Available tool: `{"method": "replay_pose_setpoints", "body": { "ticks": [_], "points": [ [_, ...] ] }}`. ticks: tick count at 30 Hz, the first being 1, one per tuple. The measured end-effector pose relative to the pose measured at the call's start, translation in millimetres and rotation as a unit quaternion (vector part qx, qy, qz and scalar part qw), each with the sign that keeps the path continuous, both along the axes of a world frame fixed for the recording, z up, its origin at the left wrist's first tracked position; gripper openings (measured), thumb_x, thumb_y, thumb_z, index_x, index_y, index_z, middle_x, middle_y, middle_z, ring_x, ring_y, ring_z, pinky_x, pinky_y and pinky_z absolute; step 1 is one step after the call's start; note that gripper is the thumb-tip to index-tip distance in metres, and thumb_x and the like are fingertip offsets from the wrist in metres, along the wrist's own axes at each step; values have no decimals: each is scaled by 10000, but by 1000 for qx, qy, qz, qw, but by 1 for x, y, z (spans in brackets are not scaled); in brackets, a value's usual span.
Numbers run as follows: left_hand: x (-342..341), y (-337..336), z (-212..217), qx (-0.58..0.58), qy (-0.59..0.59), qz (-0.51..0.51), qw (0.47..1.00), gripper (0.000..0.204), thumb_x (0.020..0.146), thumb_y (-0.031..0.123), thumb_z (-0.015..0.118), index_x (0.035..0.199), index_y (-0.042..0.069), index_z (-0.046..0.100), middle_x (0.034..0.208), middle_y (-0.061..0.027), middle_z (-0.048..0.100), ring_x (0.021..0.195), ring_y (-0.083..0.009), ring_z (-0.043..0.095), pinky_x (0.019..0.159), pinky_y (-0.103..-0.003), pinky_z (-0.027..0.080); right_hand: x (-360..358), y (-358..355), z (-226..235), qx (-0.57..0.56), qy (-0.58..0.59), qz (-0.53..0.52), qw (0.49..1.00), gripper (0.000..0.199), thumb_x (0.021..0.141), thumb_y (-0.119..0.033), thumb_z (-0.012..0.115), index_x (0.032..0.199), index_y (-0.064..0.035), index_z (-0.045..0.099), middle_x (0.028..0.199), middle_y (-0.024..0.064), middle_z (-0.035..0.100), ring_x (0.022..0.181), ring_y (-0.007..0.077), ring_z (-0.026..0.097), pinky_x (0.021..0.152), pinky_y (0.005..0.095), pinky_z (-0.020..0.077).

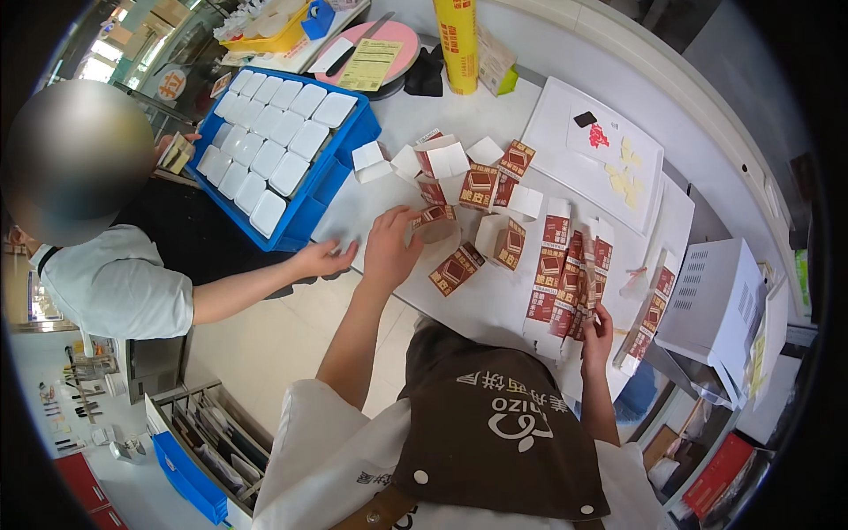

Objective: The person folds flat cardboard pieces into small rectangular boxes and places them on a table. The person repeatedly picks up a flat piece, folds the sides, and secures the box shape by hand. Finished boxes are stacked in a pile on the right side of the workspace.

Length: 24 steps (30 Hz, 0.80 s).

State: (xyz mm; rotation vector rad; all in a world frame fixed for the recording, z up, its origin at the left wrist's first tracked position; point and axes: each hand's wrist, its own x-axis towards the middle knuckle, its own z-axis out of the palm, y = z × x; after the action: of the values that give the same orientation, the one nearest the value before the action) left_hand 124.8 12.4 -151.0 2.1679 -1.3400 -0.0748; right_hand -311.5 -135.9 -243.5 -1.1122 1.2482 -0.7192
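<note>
Left hand (390, 247) clamped on folded red-white carton (434, 223); right hand (598, 336) pinching flat carton stack (565, 283).

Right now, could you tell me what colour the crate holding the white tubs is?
Blue; the crate shows best in the head view.

Hands among red-and-white cartons on white counter (495, 305)
Left hand (390, 247) on folded carton (435, 223) — right hand (597, 336) pinching flat cartons (565, 283) — blue crate (291, 150) beside.
</note>
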Motion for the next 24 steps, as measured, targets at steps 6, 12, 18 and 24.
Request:
{"method": "replay_pose_setpoints", "body": {
  "ticks": [6, 12, 18, 24],
  "points": [
    [-12, 1, -45, -17, 169, 102, 980, 465, 861, 84, 651, 1313, 47, 550, 1236, -193, 611, 1097, -338, 609, 912, -410, 508, -4, 20, -16, -187, 163, 75, 966, 547, 822, 48, 647, 1342, -40, 500, 1257, 111, 540, 1129, 219, 543, 959, 324, 464],
    [-7, -16, -28, -106, 241, 140, 955, 296, 918, 48, 606, 1211, 18, 633, 1090, -145, 667, 913, -227, 665, 740, -320, 538, 12, 19, 9, -294, 322, 133, 890, 556, 803, -5, 635, 1341, -34, 498, 1401, 216, 473, 1279, 378, 469, 1089, 448, 368],
    [-35, -31, 54, -257, 270, 136, 918, 208, 940, 9, 593, 1133, 14, 670, 1070, -75, 658, 907, -110, 627, 677, -229, 518, 74, 1, 73, -331, 157, 157, 917, 479, 838, -23, 627, 1308, -33, 539, 1359, 184, 522, 1202, 341, 522, 1051, 416, 397],
    [-44, -41, 110, -300, 102, 40, 948, 220, 907, -21, 638, 1120, 14, 675, 1078, -92, 657, 901, -132, 630, 676, -232, 522, 164, 8, 183, -212, -143, 285, 924, 394, 925, -66, 621, 1309, -44, 531, 1282, 100, 557, 1008, 152, 554, 851, 286, 472]
  ]
}}
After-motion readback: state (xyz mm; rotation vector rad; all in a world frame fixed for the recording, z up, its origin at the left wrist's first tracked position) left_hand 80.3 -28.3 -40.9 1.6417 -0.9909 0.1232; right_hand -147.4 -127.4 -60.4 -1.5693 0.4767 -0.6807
